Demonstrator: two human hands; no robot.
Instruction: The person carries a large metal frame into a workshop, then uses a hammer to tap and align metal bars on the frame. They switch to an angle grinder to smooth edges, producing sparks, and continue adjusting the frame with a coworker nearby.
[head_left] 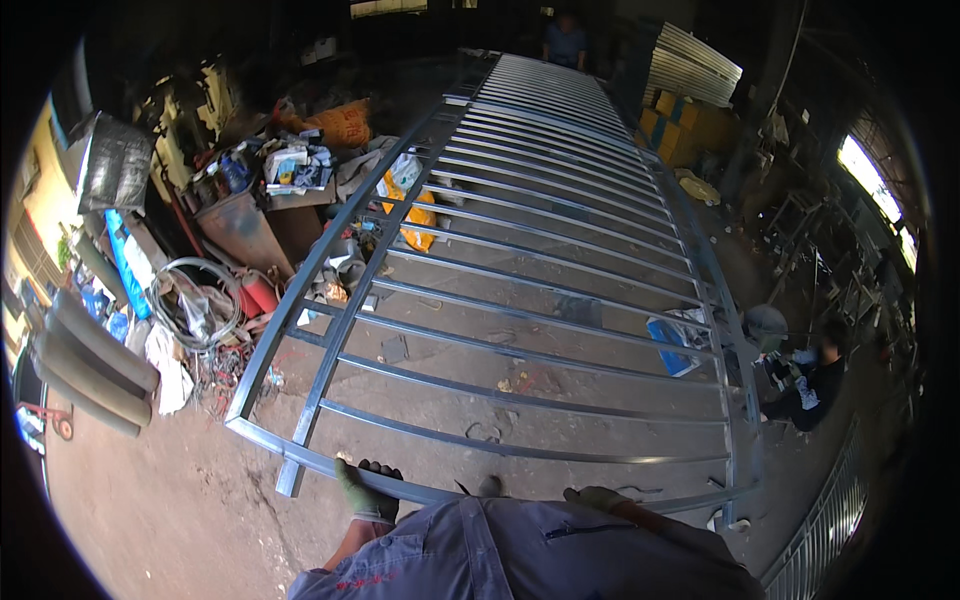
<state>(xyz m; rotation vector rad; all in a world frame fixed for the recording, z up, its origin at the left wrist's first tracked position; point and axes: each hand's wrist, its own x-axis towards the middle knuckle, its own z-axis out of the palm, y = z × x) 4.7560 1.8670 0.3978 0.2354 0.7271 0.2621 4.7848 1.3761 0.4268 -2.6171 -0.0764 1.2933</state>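
A long silver metal railing panel (350, 328), with many parallel crossbars, stretches from my waist toward the far end of the room, raised above the floor. My left hand (368, 488), in a grey-green glove, closes around its near end bar, just right of a short rail end that juts out. Close against my body, my right hand (597, 497), gloved alike, is closed at the same near bar. My jacket hides part of that hand and part of the bar.
A person (566, 42) stands at the far end of the panel. Another person (815, 385) crouches at the right beside a bucket (765, 325). Coiled hose (195, 305), grey rolls (90, 365) and clutter lie left. A second railing (825, 525) lies lower right.
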